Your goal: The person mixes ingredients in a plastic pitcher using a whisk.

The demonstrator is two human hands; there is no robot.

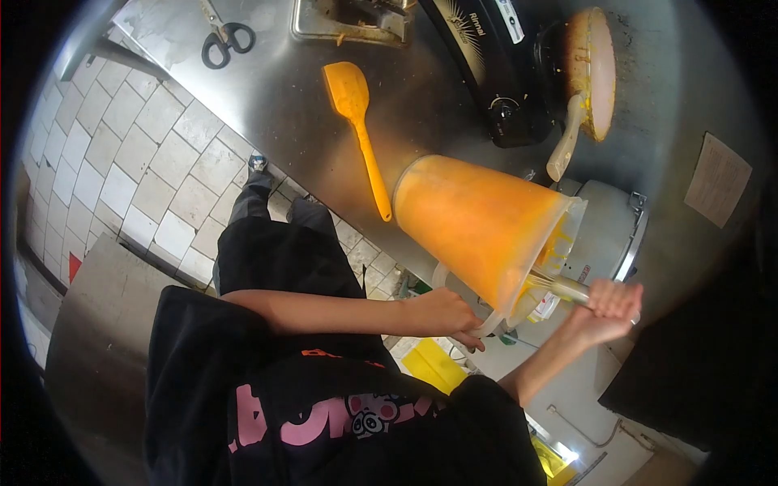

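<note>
A tall translucent plastic bucket (474,223), filled with orange-yellow liquid, stands on the steel counter. My left hand (447,316) is closed at the near side of its rim, gripping it. In my right hand (613,309) is the metal handle of a whisk (567,288), with fingers wrapped round it. The whisk's wires go into the mouth of the bucket, and their lower part is hidden by the wall and liquid. Yellow smears cling to the inside of the rim. An orange spatula (361,130) lies on the counter beside the bucket.
Black-handled scissors (223,40) and a metal tray (344,28) lie farther along the steel counter (275,89). A black Rinnai stove (486,73) and a stained pan (596,77) with a pale handle are near the wall. A silver rounded appliance (612,227) sits behind the bucket.
</note>
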